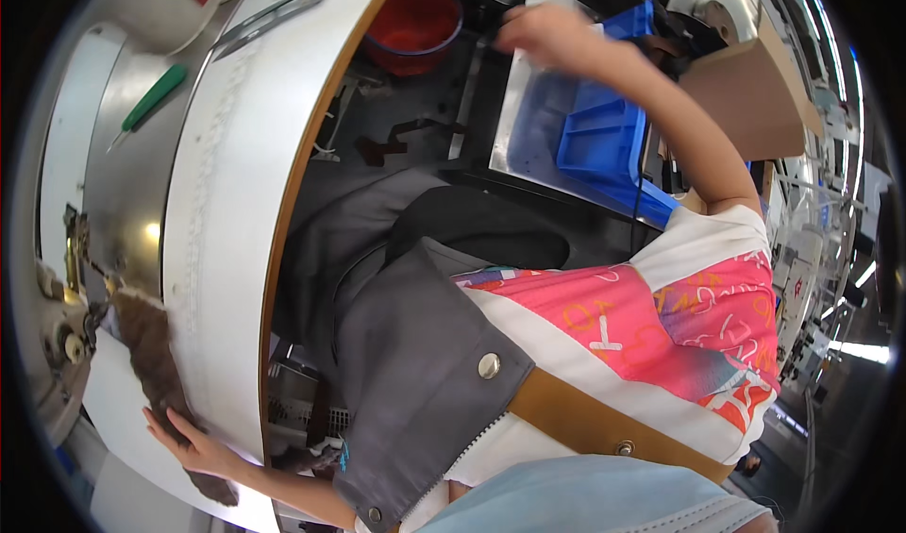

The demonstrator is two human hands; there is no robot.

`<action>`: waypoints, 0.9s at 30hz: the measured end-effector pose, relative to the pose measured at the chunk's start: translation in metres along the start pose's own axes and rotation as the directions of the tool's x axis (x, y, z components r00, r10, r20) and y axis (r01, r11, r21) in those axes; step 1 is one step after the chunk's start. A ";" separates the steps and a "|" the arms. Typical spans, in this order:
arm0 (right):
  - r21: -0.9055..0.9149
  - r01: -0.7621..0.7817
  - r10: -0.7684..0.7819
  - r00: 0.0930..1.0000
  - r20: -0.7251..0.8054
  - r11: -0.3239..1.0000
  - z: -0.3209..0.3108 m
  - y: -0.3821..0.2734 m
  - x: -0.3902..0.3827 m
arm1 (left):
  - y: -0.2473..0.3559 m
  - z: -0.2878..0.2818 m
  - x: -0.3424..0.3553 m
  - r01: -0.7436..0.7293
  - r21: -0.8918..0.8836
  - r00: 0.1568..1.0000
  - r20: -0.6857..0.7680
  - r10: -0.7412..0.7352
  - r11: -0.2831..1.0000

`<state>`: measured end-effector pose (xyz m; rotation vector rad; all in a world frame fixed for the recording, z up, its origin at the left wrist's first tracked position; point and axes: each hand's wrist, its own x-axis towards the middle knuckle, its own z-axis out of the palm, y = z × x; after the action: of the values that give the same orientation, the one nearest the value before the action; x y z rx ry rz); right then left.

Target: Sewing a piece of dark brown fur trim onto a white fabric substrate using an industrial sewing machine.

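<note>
My left hand [193, 450] lies on a strip of dark brown, furry-looking material [154, 344], with its fingers spread on the white table [212, 250]. The strip's far end reaches under the sewing machine's working parts [71, 321]; its other end hangs past my wrist. Out to the side, my right hand [545, 35] is raised over a metal tray [514, 108] and blue plastic bins [604, 141]. Motion smears its fingers, so I cannot see whether anything is in them. A grey apron [415, 344] covers my lap.
On the machine's metal plate lies a green-handled pointed tool [156, 97]. Metal tweezers [269, 22] rest at the table's end. Beside the table edge are a red bowl [412, 28] and dark brown scraps [406, 137]. A cardboard box [746, 99] stands behind the bins.
</note>
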<state>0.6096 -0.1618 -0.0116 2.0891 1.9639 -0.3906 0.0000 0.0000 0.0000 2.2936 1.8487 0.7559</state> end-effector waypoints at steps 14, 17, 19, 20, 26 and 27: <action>0.894 -0.339 0.617 0.781 0.095 0.292 -0.012 0.163 -0.128 | 0.056 0.020 0.013 -0.069 -0.048 0.990 0.116 0.074 0.996; 0.944 -0.136 0.537 0.842 -0.050 0.300 -0.047 0.128 -0.124 | 0.077 0.005 0.010 0.006 -0.338 0.990 0.134 0.042 0.941; 0.908 -0.131 0.258 0.966 0.027 0.397 -0.091 0.072 -0.101 | 0.090 0.004 0.004 0.058 -0.461 0.972 0.229 0.055 0.885; 0.925 -0.119 0.174 0.983 0.058 0.362 -0.105 0.032 -0.081 | 0.101 -0.003 0.002 0.116 -0.559 0.946 0.314 0.081 0.821; 0.850 0.109 -0.350 0.932 0.092 0.515 -0.112 -0.094 0.024 | 0.235 0.059 0.023 0.356 -0.812 0.709 0.558 0.432 0.463; 0.866 0.157 -0.420 0.905 0.066 0.474 -0.114 -0.107 0.035 | 0.251 0.056 0.024 0.479 -0.778 0.642 0.627 0.442 0.407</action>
<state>0.5075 -0.0817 0.0824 1.8933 2.1655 -1.9760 0.2509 -0.0291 0.0538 1.3679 0.6509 0.4243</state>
